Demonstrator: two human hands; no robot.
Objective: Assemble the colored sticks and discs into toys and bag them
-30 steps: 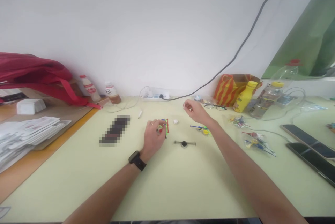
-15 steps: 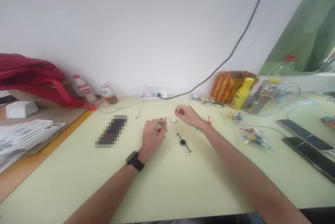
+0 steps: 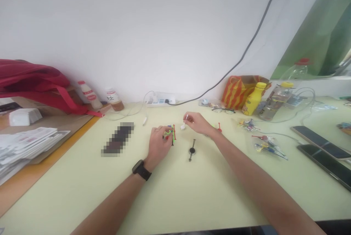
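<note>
My left hand (image 3: 160,143), wearing a black watch (image 3: 142,170), has its fingers curled at a small cluster of coloured plastic arrow pieces. A red arrow piece (image 3: 174,131) and a green arrow piece (image 3: 173,137) stick out beside the fingertips; the rest is partly hidden. Between thumb and finger of my right hand (image 3: 197,122) is a white arrow piece (image 3: 187,117), pointing up. Just below it, a white round piece (image 3: 182,127) shows near the table. Closer to me, apart from both hands, is a black spinner with two arrow arms (image 3: 192,150).
A red arrow piece (image 3: 219,129) lies behind my right wrist. Bagged coloured pieces (image 3: 270,146) and two phones (image 3: 319,141) are on the right. Bottles (image 3: 253,99), a striped bag (image 3: 233,90) and glasses (image 3: 223,110) stand behind. Papers (image 3: 35,143) lie left.
The black spinner has turned: its arms slanted down to the right before and now run nearly straight away from me. Both hands have stayed almost in place. The view has shifted slightly.
</note>
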